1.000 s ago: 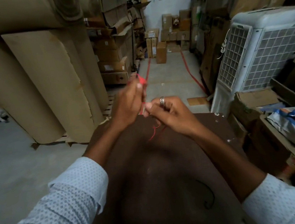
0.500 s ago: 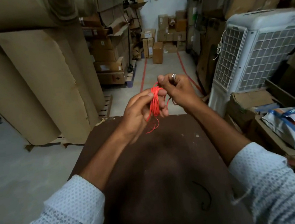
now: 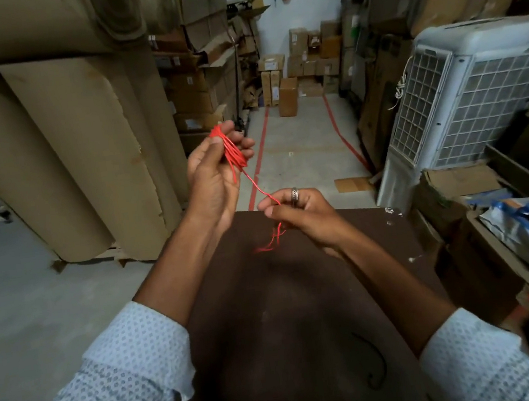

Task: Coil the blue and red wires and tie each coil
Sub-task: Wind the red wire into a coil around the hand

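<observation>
Red wire mid-coil, both hands on it, above brown table.
Left hand (image 3: pixel 216 169) raised, fingers closed around red wire (image 3: pixel 232 152) coil bundle; one strand runs down to right hand (image 3: pixel 301 215), pinched between thumb and forefinger, ring (image 3: pixel 294 194) on finger. Loose wire ends hang under right hand just over table (image 3: pixel 287 314). Blue wire not visible. Cardboard rolls (image 3: pixel 60 152) left, air cooler (image 3: pixel 476 91) right.

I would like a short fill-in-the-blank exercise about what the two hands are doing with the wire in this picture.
1. The coil of red wire is held in the ___ hand.
2. The right hand pinches a single strand and wears a ___ on one finger.
3. The loose end of the wire lies on the ___ table.
4. To the person's right stands a white air ___.

Missing words: left; ring; brown; cooler
</observation>
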{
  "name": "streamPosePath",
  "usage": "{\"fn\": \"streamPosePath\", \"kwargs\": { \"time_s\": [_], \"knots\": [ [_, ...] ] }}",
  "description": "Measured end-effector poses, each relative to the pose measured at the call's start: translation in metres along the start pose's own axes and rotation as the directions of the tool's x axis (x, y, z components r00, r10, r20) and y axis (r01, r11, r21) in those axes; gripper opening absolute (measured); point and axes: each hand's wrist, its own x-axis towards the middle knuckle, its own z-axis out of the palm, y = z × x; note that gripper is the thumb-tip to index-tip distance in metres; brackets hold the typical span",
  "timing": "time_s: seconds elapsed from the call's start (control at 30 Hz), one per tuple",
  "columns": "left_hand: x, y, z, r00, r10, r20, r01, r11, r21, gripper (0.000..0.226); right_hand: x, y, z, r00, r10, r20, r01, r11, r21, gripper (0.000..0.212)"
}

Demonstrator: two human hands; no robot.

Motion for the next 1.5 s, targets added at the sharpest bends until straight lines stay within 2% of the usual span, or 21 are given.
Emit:
{"fn": "streamPosePath", "kwargs": {
  "time_s": [0.17,0.37,0.5,0.57,0.63,0.73,0.83,0.87,0.97,1.07,1.2,1.27,1.37,1.43,1.5],
  "knots": [
    [0.007,0.006,0.0,0.997,0.065,0.032,-0.067,0.995,0.076,0.026,-0.008,-0.002,-0.003,0.998,0.018,0.061,-0.028,0.984,0.174,0.028],
    [0.023,0.03,-0.004,0.987,0.142,-0.072,-0.141,0.99,0.026,0.023,-0.022,0.008,-0.012,0.996,0.056,0.073,-0.066,0.988,0.137,0.03],
    [0.032,0.033,-0.014,0.975,0.199,-0.098,-0.185,0.973,0.135,0.022,-0.031,0.008,-0.013,0.988,0.034,0.15,-0.038,0.999,0.024,0.031],
    [0.032,0.027,-0.022,0.963,0.265,-0.048,-0.236,0.918,0.318,0.023,-0.037,0.001,-0.012,0.978,0.021,0.207,-0.009,0.998,-0.061,0.026],
    [0.028,0.017,-0.032,0.954,0.294,0.056,-0.277,0.797,0.538,0.025,-0.044,-0.014,-0.009,0.966,-0.016,0.259,0.062,0.984,-0.169,0.022],
    [0.015,-0.001,-0.041,0.961,0.193,0.201,-0.277,0.604,0.747,0.029,-0.047,-0.047,-0.006,0.961,-0.122,0.248,0.182,0.954,-0.239,0.019],
    [-0.005,-0.015,-0.04,0.963,0.041,0.267,-0.247,0.534,0.809,0.033,-0.033,-0.073,-0.012,0.945,-0.301,0.125,0.321,0.929,-0.186,0.019],
    [-0.013,-0.019,-0.037,0.959,-0.01,0.284,-0.234,0.537,0.81,0.034,-0.027,-0.08,-0.016,0.936,-0.343,0.079,0.351,0.92,-0.175,0.021],
    [-0.031,-0.034,-0.025,0.944,-0.126,0.304,-0.15,0.657,0.739,0.033,-0.002,-0.091,-0.03,0.921,-0.381,-0.084,0.361,0.914,-0.185,0.025],
    [-0.038,-0.04,-0.016,0.927,-0.202,0.317,-0.053,0.765,0.641,0.032,0.023,-0.091,-0.042,0.898,-0.367,-0.241,0.312,0.92,-0.238,0.03],
    [-0.046,-0.04,-0.002,0.89,-0.249,0.382,0.027,0.865,0.501,0.032,0.048,-0.072,-0.046,0.862,-0.351,-0.367,0.226,0.912,-0.341,0.034],
    [-0.045,-0.037,0.005,0.895,-0.24,0.376,0.076,0.913,0.402,0.032,0.056,-0.051,-0.046,0.869,-0.33,-0.368,0.174,0.901,-0.398,0.034],
    [-0.035,-0.027,0.012,0.926,-0.193,0.324,0.121,0.966,0.229,0.032,0.06,-0.01,-0.037,0.935,-0.213,-0.282,0.087,0.912,-0.401,0.026],
    [-0.023,-0.021,0.012,0.954,-0.147,0.263,0.111,0.983,0.148,0.032,0.049,0.006,-0.021,0.963,-0.16,-0.217,0.063,0.917,-0.394,0.033],
    [-0.012,-0.017,0.008,0.977,-0.097,0.191,0.07,0.987,0.146,0.033,0.029,0.013,-0.002,0.974,-0.142,-0.177,0.067,0.924,-0.376,0.038]
  ]
}}
